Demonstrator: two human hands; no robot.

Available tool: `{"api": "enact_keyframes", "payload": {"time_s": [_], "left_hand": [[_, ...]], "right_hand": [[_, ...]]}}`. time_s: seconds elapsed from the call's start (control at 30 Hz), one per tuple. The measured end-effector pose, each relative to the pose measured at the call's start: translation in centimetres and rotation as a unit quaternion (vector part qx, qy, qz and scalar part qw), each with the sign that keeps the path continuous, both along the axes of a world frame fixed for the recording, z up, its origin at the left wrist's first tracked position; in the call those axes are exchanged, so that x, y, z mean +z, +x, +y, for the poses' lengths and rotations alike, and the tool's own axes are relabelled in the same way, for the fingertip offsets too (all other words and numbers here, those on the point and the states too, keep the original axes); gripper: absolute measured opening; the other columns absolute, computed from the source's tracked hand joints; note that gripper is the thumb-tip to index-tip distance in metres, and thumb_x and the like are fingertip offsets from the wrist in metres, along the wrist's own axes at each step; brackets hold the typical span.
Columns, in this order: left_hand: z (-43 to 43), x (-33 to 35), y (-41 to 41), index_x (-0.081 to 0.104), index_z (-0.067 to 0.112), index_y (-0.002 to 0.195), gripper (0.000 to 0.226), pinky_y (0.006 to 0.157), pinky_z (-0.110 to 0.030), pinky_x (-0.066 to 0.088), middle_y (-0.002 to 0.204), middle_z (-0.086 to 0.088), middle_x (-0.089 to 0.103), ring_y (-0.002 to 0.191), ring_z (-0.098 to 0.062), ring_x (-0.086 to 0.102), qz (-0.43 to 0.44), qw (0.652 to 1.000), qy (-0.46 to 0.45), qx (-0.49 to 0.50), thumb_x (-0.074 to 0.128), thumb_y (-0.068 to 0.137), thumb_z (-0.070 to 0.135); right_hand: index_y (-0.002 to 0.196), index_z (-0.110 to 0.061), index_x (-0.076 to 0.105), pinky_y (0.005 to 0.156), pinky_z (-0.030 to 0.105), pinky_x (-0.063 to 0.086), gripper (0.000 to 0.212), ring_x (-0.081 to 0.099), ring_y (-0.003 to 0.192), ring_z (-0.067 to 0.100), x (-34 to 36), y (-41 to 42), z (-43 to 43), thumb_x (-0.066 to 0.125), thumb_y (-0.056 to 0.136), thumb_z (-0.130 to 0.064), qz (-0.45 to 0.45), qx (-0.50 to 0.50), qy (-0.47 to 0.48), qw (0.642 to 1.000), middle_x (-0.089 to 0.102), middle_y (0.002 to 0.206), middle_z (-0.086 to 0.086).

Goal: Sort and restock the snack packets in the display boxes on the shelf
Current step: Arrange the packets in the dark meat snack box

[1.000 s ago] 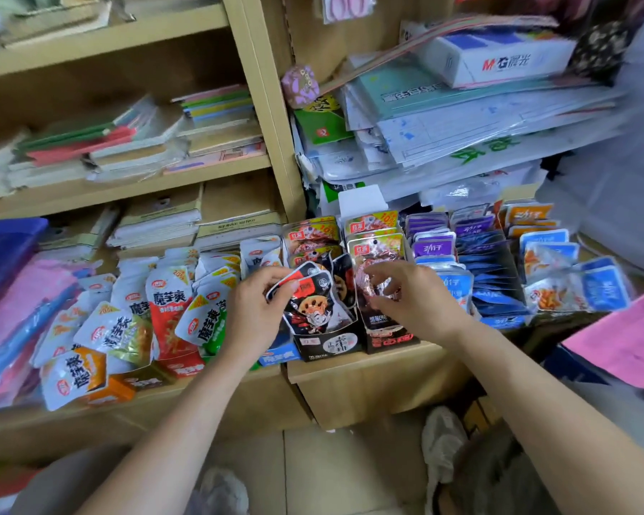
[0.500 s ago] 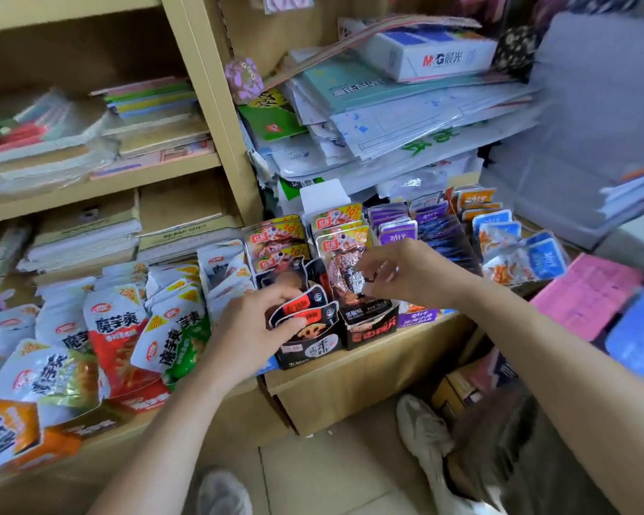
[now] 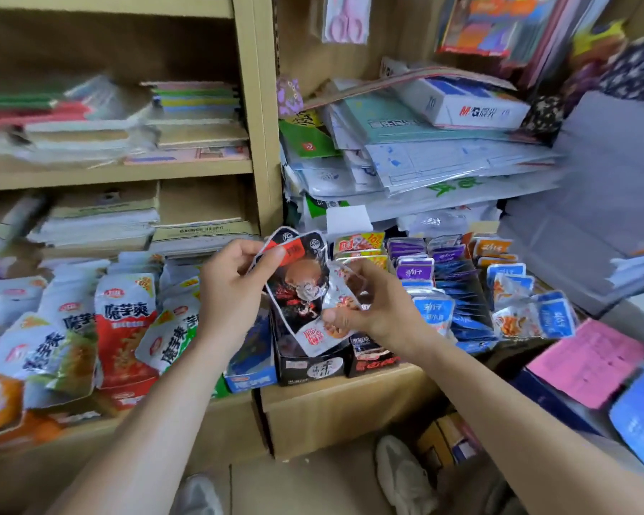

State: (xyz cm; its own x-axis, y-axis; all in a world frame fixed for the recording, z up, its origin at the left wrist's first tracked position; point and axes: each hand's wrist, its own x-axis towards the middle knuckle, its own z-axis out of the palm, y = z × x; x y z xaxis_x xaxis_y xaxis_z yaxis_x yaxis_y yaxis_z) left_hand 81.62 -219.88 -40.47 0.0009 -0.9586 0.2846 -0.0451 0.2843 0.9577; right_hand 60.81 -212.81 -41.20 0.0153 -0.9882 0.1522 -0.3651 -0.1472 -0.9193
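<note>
While the left hand (image 3: 235, 291) pinches a fan of black snack packets (image 3: 298, 280) by their top edge between thumb and fingers, the right hand (image 3: 376, 310) pinches a silvery packet (image 3: 341, 291) against them under its thumb. All are held just above the black display box (image 3: 307, 368) on the shelf (image 3: 350, 395).

Two hands: left hand (image 3: 231, 291), right hand (image 3: 372, 310). Two black display boxes (image 3: 305, 369) (image 3: 374, 356) side by side, one blue box (image 3: 251, 379) beside. Two shoes (image 3: 402, 473) (image 3: 198, 494) on floor. One white carton (image 3: 469, 105). Snack packets (image 3: 125, 321) beyond counting.
</note>
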Motion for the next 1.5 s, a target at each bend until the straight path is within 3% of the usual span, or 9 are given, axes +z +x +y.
{"api": "enact_keyframes", "payload": {"time_s": [0.23, 0.47, 0.6, 0.73, 0.9, 1.07, 1.17, 1.33, 1.5], "left_hand": [[0.6, -0.4, -2.3, 0.069, 0.016, 0.109, 0.026, 0.062, -0.026, 0.060, 0.094, 0.005, 0.075, 0.085, -0.013, 0.073, 0.072, 0.987, 0.125, -0.064, 0.068, 0.092, 0.035], [0.4, -1.5, -3.5, 0.066, 0.027, 0.130, 0.037, 0.088, -0.002, 0.042, 0.123, 0.026, 0.063, 0.111, 0.008, 0.059, -0.260, 0.959, -0.089, -0.072, 0.071, 0.093, 0.026], [0.2, -2.8, -5.4, 0.062, 0.026, 0.136, 0.045, 0.113, -0.031, 0.034, 0.135, 0.020, 0.055, 0.130, -0.005, 0.045, -0.352, 0.914, -0.188, -0.078, 0.072, 0.092, 0.030], [-0.6, -3.4, -7.6, 0.034, 0.023, 0.157, 0.076, 0.119, -0.037, 0.021, 0.160, 0.008, 0.035, 0.144, -0.016, 0.027, -0.453, 0.861, -0.223, -0.066, 0.065, 0.091, 0.046], [-1.6, -3.7, -9.5, 0.024, 0.023, 0.160, 0.091, 0.102, -0.044, 0.035, 0.146, 0.003, 0.049, 0.130, -0.022, 0.037, -0.534, 0.820, -0.205, -0.029, 0.066, 0.087, 0.055], [-1.9, -4.1, -10.3, 0.072, 0.029, 0.122, 0.039, 0.080, -0.040, 0.037, 0.102, 0.006, 0.062, 0.097, -0.020, 0.043, -0.493, 0.836, -0.240, -0.011, 0.073, 0.087, 0.046], [-1.8, -3.9, -9.7, 0.078, 0.029, 0.097, 0.013, 0.081, -0.038, 0.043, 0.092, 0.012, 0.057, 0.093, -0.015, 0.047, -0.426, 0.865, -0.260, -0.040, 0.078, 0.084, 0.033], [-0.4, -2.7, -8.4, 0.075, 0.029, 0.092, 0.007, 0.094, -0.002, 0.035, 0.101, 0.021, 0.071, 0.100, 0.005, 0.063, -0.347, 0.895, -0.238, -0.148, 0.075, 0.086, 0.026], [0.5, -2.8, -8.0, 0.075, 0.027, 0.106, 0.020, 0.086, -0.007, 0.045, 0.099, 0.019, 0.071, 0.091, 0.009, 0.062, -0.339, 0.894, -0.250, -0.153, 0.075, 0.086, 0.022]], "right_hand": [[0.104, 0.001, 0.069, 0.076, 0.041, 0.060, 0.017, 0.069, 0.080, 0.022, 1.0, -2.6, -0.8, 0.073, 0.090, -0.008, -0.156, -0.052, 0.004, 0.986, 0.070, 0.089, 0.023], [0.079, -0.014, 0.066, 0.057, 0.017, 0.049, 0.018, 0.060, 0.055, 0.004, 3.1, -9.6, -0.3, 0.065, 0.096, -0.009, -0.157, -0.197, -0.071, 0.965, 0.064, 0.059, -0.014], [0.076, -0.017, 0.066, 0.059, 0.025, 0.048, 0.018, 0.057, 0.057, 0.007, 2.7, -11.6, 0.0, 0.072, 0.093, -0.020, -0.187, -0.279, -0.079, 0.939, 0.062, 0.068, -0.002], [0.087, -0.020, 0.068, 0.054, 0.016, 0.050, 0.008, 0.059, 0.062, 0.004, 2.6, -12.1, 0.2, 0.071, 0.094, -0.025, -0.217, -0.329, -0.073, 0.916, 0.066, 0.077, -0.004], [0.085, -0.022, 0.067, 0.060, 0.016, 0.050, 0.010, 0.060, 0.070, 0.004, 2.5, -12.0, 0.3, 0.072, 0.093, -0.025, -0.229, -0.360, -0.068, 0.902, 0.067, 0.078, -0.009], [0.084, -0.023, 0.068, 0.071, 0.030, 0.050, 0.010, 0.061, 0.077, 0.012, 2.3, -12.0, 0.2, 0.072, 0.093, -0.026, -0.237, -0.383, -0.056, 0.891, 0.069, 0.082, -0.005], [0.087, -0.023, 0.069, 0.069, 0.027, 0.049, 0.008, 0.061, 0.078, 0.012, 2.4, -12.2, 0.1, 0.071, 0.094, -0.026, -0.243, -0.391, -0.052, 0.886, 0.069, 0.084, -0.004], [0.083, -0.024, 0.067, 0.058, 0.017, 0.049, 0.012, 0.059, 0.065, 0.003, 2.5, -12.4, -0.2, 0.070, 0.095, -0.025, -0.235, -0.396, -0.057, 0.886, 0.067, 0.077, -0.007], [0.083, -0.022, 0.066, 0.063, 0.024, 0.048, 0.013, 0.061, 0.074, 0.009, 2.7, -12.2, -0.3, 0.071, 0.095, -0.026, -0.232, -0.384, -0.056, 0.892, 0.069, 0.080, -0.005]]}}
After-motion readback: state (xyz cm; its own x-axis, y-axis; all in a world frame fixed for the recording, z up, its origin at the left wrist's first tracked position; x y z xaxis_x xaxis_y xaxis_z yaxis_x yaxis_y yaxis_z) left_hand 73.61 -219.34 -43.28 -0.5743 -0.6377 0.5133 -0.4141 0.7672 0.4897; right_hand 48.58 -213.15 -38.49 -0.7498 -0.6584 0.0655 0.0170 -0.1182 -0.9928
